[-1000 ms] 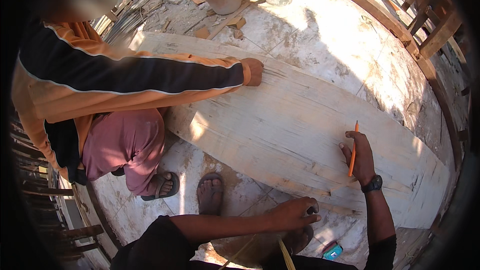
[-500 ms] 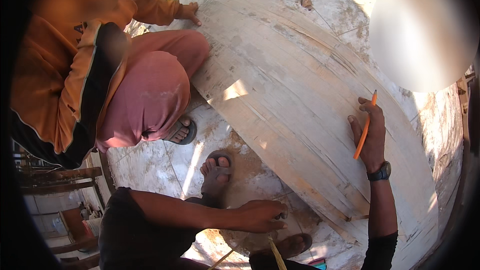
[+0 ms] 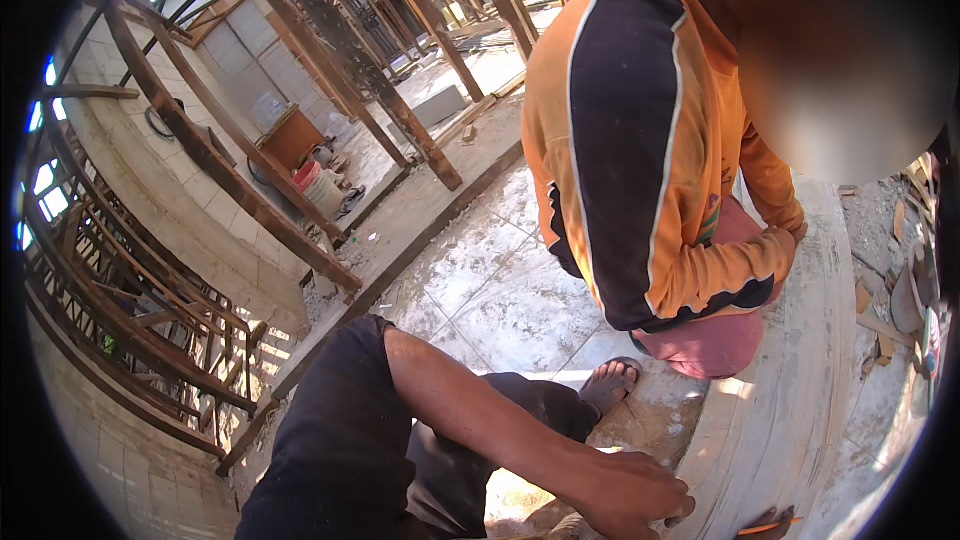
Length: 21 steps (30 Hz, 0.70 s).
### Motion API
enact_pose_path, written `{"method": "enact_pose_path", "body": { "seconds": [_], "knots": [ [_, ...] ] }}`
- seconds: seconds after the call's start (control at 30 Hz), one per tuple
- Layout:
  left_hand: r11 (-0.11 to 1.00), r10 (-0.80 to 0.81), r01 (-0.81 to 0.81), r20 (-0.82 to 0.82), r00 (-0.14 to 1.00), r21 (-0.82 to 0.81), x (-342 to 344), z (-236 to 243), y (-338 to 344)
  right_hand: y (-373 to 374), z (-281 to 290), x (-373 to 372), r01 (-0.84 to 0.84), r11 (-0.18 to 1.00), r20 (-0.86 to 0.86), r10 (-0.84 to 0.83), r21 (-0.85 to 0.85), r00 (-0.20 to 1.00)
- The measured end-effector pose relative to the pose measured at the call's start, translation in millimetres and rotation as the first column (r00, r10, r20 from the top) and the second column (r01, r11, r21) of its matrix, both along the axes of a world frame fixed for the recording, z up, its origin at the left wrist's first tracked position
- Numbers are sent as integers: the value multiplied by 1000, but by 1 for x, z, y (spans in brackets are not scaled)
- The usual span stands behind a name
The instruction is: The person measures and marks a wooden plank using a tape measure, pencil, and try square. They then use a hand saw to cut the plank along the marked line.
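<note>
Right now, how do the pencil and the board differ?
The pencil is bright orange, whereas the board is pale with darker streaks. The pencil is slim and small; the board is long and broad. The pencil sits in the right hand, while the board lies on the tiled floor. Both show in the picture's right half.

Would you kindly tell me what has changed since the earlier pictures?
The head view has swung left, so the wooden board now shows at the lower right. The co-worker's striped sleeve, stretched across the board a second ago, is drawn in and bent. The right hand still has the orange pencil; the left hand stays curled.
</note>
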<state>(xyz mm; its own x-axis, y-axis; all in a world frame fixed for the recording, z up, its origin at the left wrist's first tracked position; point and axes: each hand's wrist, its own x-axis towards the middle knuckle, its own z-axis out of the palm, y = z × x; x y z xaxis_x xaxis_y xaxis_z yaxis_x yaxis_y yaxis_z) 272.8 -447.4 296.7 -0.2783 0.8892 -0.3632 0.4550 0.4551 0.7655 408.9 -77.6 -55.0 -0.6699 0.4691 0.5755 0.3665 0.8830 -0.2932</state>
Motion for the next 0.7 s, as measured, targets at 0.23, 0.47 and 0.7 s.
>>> {"method": "enact_pose_path", "body": {
  "seconds": [0.23, 0.47, 0.7],
  "knots": [
    [755, 592, -613, -642, 487, 232, 62, 85, -130, -11, 17, -9, -99, 979, -97, 118, 180, 988],
    [205, 894, -978, -399, 202, -37, 168, 58, -191, -57, 41, -25, -89, 977, 113, 68, 192, 991],
    [3, 871, -994, -488, 56, -109, 179, 65, -194, -61, 32, -15, 132, 977, 420, -191, 164, 887]
  ]
}}
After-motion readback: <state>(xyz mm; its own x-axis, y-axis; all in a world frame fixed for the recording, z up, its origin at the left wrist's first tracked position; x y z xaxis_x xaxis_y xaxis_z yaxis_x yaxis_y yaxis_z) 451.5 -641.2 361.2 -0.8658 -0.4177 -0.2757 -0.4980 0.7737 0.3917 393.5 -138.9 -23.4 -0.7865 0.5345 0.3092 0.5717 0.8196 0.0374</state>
